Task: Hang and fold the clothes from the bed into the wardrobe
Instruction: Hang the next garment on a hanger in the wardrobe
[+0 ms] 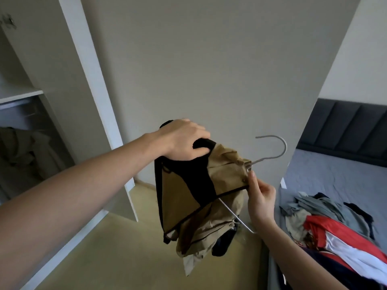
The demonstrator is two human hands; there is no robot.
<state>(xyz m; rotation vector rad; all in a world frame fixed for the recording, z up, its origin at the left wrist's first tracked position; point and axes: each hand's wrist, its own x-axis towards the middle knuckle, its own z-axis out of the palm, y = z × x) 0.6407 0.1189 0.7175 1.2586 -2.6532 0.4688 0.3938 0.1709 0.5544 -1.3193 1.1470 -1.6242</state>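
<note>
Head view looks down at two bare arms in front of a big white door (pixel 209 59). The left hand (pixel 184 141) is up high. Its fingers curl over the dark shoulder of a tan jacket (pixel 188 193) and grip it from the top. The jacket has black trim and a black patch, and it hangs down in a bunch over the yellow floor (pixel 125 258).

A metal hanger (pixel 274 149) is inside the jacket. Its hook sticks out to the right, near the collar, and one thin wire arm shows lower down, under the cloth.

The right hand (pixel 260 197) is just beside the jacket's front edge. Its fingers pinch the cloth near a small button, close to the hanger's neck.

The bed (pixel 335 174) is on the right, with a gray sheet and a dark headboard (pixel 343 130). A pile of clothes (pixel 335 227) lies on it, gray, red, white and dark blue all mixed up.

The wardrobe (pixel 41 101) is on the left and it is open. A white shelf (pixel 18 94) is near its top, with a rail just under it. Something brownish (pixel 23 149) hangs in there, but it is too blurry to tell what it is.
</note>
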